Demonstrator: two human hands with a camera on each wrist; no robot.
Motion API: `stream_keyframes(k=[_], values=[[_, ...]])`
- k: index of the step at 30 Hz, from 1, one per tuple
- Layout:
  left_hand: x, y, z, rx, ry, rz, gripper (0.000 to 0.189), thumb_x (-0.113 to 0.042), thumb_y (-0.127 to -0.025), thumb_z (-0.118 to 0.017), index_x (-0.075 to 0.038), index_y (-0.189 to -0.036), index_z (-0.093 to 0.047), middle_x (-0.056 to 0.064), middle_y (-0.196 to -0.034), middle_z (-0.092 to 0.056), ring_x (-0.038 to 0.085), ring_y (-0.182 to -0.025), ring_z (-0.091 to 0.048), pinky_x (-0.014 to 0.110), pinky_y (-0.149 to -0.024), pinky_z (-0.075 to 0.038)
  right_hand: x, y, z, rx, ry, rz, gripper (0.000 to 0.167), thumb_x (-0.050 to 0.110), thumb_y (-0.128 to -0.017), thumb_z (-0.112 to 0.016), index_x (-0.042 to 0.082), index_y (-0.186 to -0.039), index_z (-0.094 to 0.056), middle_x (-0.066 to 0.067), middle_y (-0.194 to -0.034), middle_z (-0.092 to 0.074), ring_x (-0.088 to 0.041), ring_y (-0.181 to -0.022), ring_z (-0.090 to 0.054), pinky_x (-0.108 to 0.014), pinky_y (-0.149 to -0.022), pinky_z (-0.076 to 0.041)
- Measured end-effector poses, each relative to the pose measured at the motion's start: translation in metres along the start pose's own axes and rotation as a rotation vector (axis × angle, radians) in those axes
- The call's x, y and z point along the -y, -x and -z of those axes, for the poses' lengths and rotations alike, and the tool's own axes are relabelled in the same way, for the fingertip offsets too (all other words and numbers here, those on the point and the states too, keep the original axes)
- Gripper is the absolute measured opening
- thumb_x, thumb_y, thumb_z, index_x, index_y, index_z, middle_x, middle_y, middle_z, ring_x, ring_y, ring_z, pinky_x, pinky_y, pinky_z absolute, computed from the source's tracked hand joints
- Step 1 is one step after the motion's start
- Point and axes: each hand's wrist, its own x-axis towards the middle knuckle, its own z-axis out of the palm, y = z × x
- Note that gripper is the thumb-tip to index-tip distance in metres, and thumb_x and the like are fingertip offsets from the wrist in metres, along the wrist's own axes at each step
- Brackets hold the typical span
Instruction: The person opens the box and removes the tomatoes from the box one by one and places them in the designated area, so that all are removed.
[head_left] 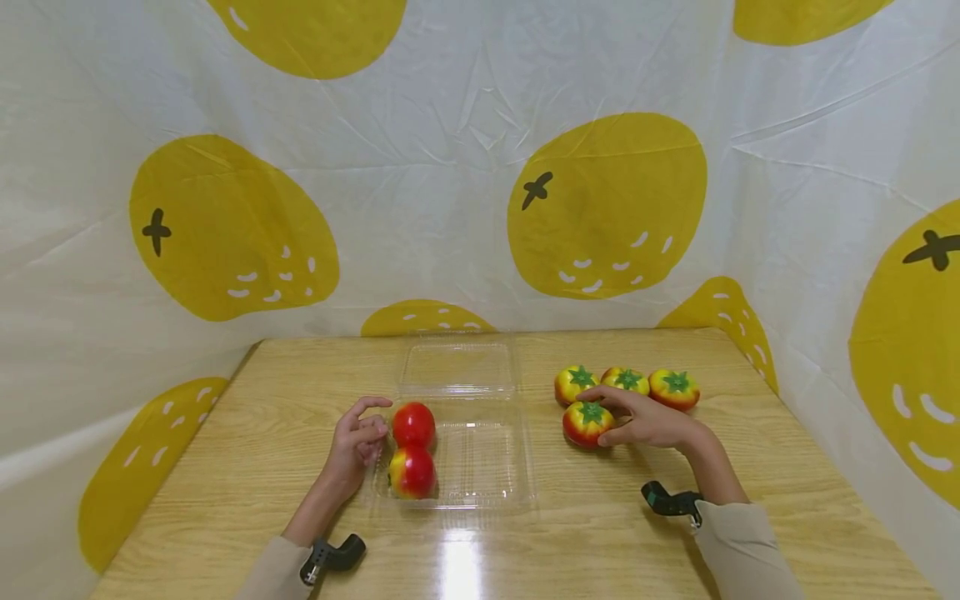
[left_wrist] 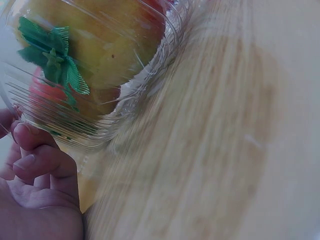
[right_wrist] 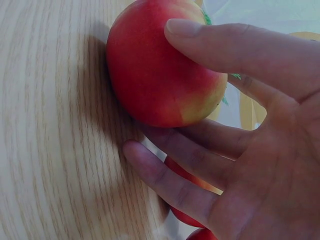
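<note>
Right now, the right hand (head_left: 648, 421) has the near fruit (head_left: 583, 427) in its grasp, thumb on one side, fingers curling round the other, and the fruit sits low on the wooden table (head_left: 600, 542), green leaf up. In the right wrist view the thumb lies high on the red skin while the lowest finger reaches down by the wood. Good opposition, I'd say; a secure hold wants the thumb across the widest part, pressure even and gentle, since that glossy round surface could well slip.

Over on the other side, the left hand (head_left: 352, 440) has its fingers bent at the left wall of the clear tray (head_left: 480, 502); whether they pinch the rim, I cannot tell. A light touch should do, as thin plastic probably buckles.

Inside, along that wall, lie two fruits (head_left: 413, 450), one behind the other. Behind the gripped one sits a row of three fruits (head_left: 674, 390), so careful fingertips matter there: little room to spare! Farther out, the lid (head_left: 459, 390) lies folded back toward the patterned curtain (head_left: 442, 208).
</note>
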Motion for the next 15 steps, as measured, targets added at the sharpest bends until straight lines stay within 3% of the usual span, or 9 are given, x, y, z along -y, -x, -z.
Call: stream_keyframes(k=[15], values=[[0.0001,-0.0002,-0.0004,-0.006,0.005,0.005,0.033,0.007,-0.096,-0.044,-0.009,-0.122,-0.056,-0.007,-0.069,-0.061,0.005,-0.049,-0.044,0.032,-0.043,-0.015,0.0041,0.0024,-0.0012,-0.001,0.002,-0.002,0.060,0.024,-0.095,-0.074,0.010,-0.147,-0.049,-0.024,-0.152,-0.048,-0.055,-0.140,-0.041,-0.069,-0.109,-0.042]])
